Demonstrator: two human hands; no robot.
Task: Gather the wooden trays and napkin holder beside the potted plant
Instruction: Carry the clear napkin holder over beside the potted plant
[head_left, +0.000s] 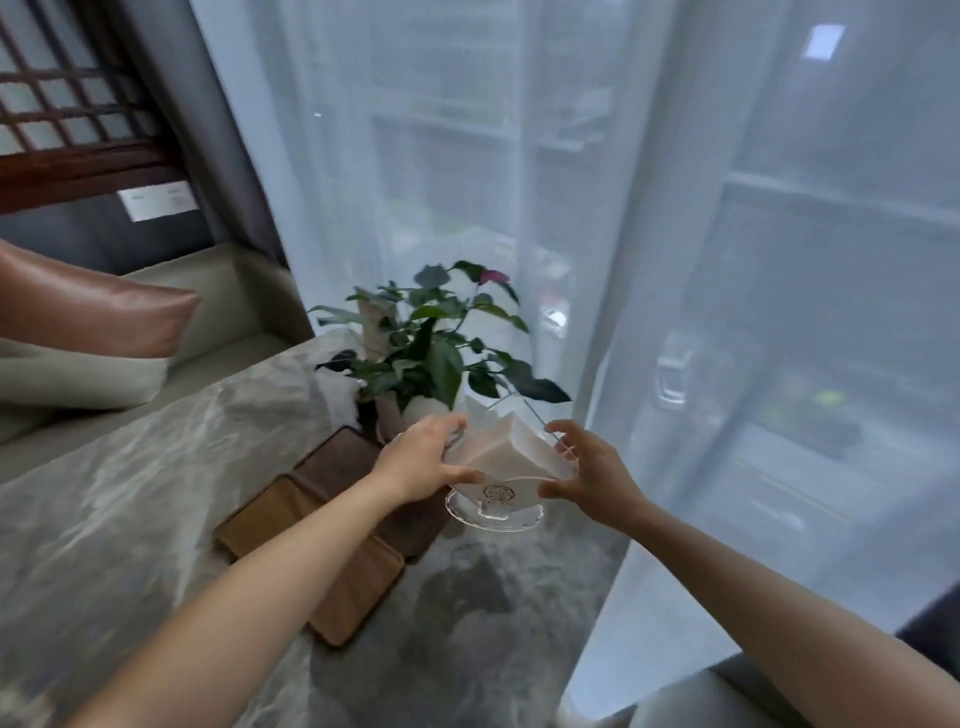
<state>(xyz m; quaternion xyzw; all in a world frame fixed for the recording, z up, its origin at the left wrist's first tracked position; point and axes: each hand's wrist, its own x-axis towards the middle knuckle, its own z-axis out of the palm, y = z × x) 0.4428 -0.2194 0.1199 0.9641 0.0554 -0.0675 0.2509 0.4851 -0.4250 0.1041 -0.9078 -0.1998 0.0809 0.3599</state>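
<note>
Fingers of the left hand and right hand are clamped on opposite sides of a clear napkin holder, which is held over the grey marble table just in front of the potted plant. Two wooden trays are seen lying beside it, partly hidden under the left forearm.

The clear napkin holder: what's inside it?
The napkin holder has a stack of pale napkins inside. Left hand and right hand cover its sides.
</note>
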